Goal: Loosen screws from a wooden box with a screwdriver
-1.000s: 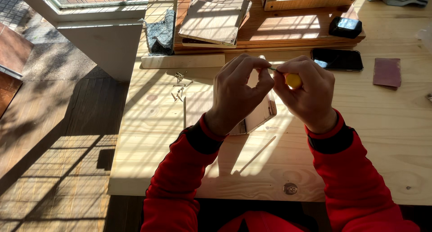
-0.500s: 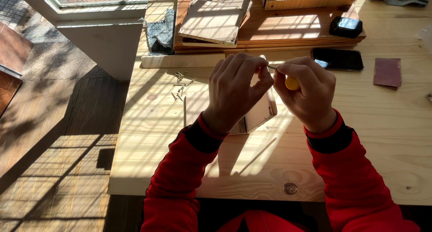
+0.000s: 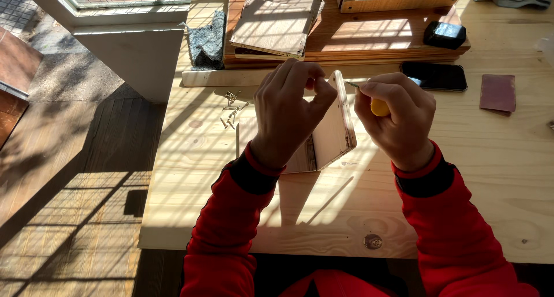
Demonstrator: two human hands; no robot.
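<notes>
Left hand is curled over the top edge of the small wooden box, fingers closed on its upright panel to steady it. Right hand is fisted tight round a yellow-handled screwdriver, thin shaft angled in toward the panel's top edge.

Box sits near the middle of the pine table, between both wrists. Looks partly assembled: panels joined at an angle, one side open. Tip contact is hidden behind the fingers, so can't tell if a screw is seated.

Loose screws lie just left of the box, unused. Beyond it: black phone, sandpaper sheet, stacked boards.
</notes>
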